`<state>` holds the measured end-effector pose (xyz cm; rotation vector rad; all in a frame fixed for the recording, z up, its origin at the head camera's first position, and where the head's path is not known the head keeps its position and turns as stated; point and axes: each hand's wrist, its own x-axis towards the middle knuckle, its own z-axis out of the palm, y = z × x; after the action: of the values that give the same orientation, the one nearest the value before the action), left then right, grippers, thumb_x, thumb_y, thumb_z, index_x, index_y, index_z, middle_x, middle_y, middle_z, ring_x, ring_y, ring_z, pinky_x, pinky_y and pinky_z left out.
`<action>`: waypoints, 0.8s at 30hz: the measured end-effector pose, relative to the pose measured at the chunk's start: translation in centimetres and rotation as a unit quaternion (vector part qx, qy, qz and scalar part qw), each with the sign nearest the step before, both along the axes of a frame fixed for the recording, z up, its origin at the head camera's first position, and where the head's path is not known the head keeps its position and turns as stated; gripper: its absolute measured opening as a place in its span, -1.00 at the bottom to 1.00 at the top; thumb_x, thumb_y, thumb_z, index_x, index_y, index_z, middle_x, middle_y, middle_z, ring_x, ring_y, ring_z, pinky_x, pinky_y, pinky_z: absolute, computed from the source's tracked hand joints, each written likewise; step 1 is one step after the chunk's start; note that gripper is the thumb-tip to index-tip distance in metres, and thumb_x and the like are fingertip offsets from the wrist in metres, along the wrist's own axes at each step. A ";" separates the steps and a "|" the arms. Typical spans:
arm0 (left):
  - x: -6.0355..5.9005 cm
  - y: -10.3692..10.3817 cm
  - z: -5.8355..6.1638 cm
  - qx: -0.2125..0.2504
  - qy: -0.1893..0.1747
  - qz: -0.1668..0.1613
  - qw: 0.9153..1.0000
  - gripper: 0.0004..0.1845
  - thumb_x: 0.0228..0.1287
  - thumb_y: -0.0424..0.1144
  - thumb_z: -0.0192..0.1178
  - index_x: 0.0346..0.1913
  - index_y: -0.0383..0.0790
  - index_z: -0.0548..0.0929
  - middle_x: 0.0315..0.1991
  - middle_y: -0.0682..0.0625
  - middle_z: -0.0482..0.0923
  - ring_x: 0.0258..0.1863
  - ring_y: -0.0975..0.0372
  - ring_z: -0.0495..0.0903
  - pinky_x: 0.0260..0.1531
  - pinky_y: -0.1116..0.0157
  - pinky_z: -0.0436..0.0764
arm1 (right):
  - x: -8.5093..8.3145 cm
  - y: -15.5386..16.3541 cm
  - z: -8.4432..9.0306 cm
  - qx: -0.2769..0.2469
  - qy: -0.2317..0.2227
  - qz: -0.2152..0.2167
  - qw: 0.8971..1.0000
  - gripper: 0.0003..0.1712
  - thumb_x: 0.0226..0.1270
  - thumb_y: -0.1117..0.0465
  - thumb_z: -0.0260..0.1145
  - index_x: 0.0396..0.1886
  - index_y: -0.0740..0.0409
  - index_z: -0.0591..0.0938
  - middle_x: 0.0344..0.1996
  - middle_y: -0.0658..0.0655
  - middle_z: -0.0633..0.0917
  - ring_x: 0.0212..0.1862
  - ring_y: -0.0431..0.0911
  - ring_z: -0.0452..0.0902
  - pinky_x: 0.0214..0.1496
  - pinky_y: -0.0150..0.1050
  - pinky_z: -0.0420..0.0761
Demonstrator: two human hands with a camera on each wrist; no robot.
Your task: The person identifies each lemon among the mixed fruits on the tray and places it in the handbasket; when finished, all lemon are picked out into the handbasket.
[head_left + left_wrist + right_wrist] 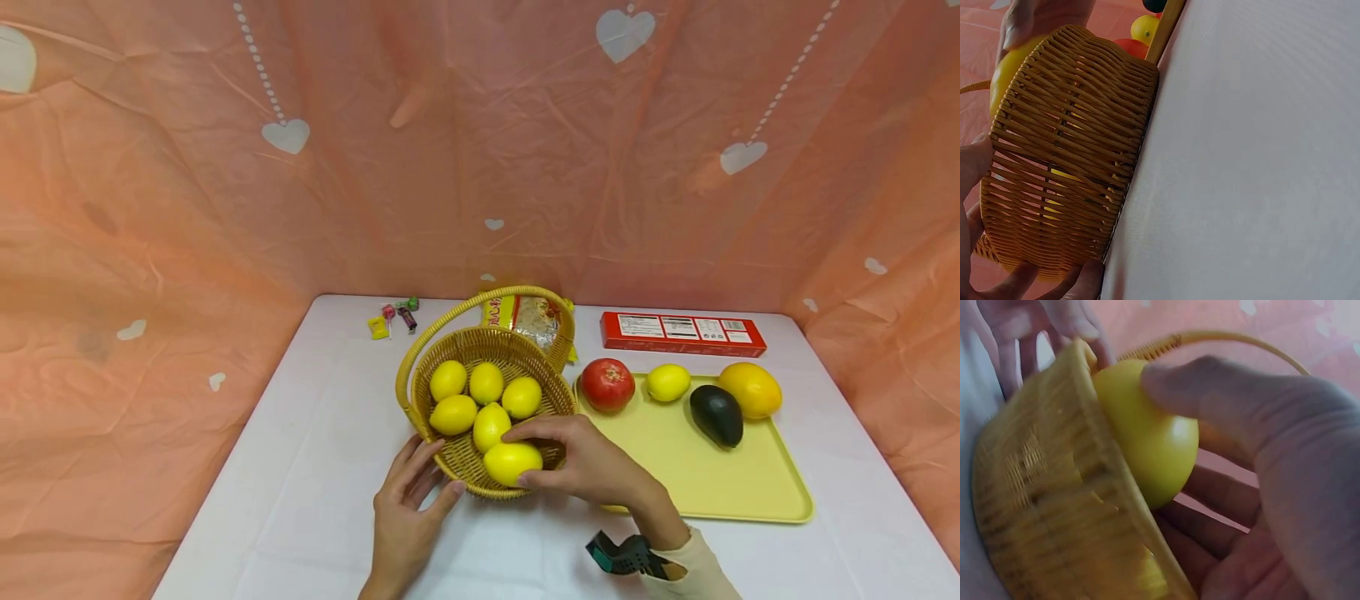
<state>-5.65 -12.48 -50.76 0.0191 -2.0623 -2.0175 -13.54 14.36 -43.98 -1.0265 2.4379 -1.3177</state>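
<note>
Bare table (pixel 300 467) left of basket (pixel 480 346); tray (pixel 750 492) crowds right.

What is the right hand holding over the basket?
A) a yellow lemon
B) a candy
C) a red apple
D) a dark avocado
A: the right hand grips a yellow lemon at the near rim of the basket, where five more lemons lie.

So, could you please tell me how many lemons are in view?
7: five lying in the wicker basket, one at its near rim held by the right hand, one on the yellow tray. Others may be hidden underneath.
</note>
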 end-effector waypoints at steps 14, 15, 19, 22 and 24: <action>0.1 0.1 0.0 -0.005 -0.007 0.005 1.000 -0.39 0.23 -0.55 0.56 0.37 -0.44 0.67 0.61 -0.35 0.30 0.42 0.24 0.57 0.31 0.34 0.75 | -0.6 2.2 0.7 -0.073 -0.030 -0.016 0.997 -0.53 0.41 0.27 0.59 0.29 0.18 0.77 0.20 0.16 0.83 0.21 0.04 0.76 0.35 -0.15 0.82; 0.0 0.1 0.0 -0.005 -0.006 0.005 1.000 -0.38 0.23 -0.55 0.56 0.37 -0.45 0.67 0.61 -0.35 0.30 0.42 0.24 0.56 0.31 0.34 0.75 | -0.7 3.0 0.6 -0.082 -0.034 -0.024 0.996 -0.53 0.42 0.29 0.58 0.30 0.17 0.77 0.21 0.17 0.82 0.23 0.02 0.76 0.38 -0.21 0.80; 0.0 0.1 0.0 -0.006 -0.003 0.003 1.000 -0.38 0.23 -0.55 0.56 0.37 -0.46 0.66 0.61 -0.36 0.30 0.41 0.23 0.57 0.31 0.34 0.75 | -1.3 6.7 0.5 -0.122 -0.039 -0.056 0.990 -0.53 0.46 0.41 0.50 0.33 0.21 0.74 0.24 0.25 0.79 0.28 -0.11 0.74 0.43 -0.37 0.71; 0.0 0.1 0.0 -0.010 -0.005 0.004 1.000 -0.39 0.24 -0.54 0.56 0.37 -0.45 0.67 0.60 -0.35 0.31 0.42 0.18 0.57 0.30 0.34 0.76 | -1.8 9.6 0.4 -0.164 -0.036 -0.081 0.982 -0.53 0.44 0.53 0.43 0.32 0.38 0.70 0.24 0.24 0.80 0.27 -0.15 0.75 0.39 -0.38 0.74; 0.0 0.1 0.0 -0.011 -0.006 0.004 1.000 -0.39 0.24 -0.54 0.56 0.37 -0.44 0.67 0.60 -0.35 0.31 0.43 0.15 0.57 0.30 0.35 0.76 | -2.1 11.4 0.3 -0.195 -0.036 -0.097 0.975 -0.53 0.43 0.61 0.37 0.31 0.51 0.65 0.22 0.18 0.81 0.26 -0.15 0.76 0.35 -0.37 0.77</action>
<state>-5.66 -12.41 -50.80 0.0359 -2.0868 -1.9950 -15.65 25.78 -43.66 -0.8125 2.3255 -1.9188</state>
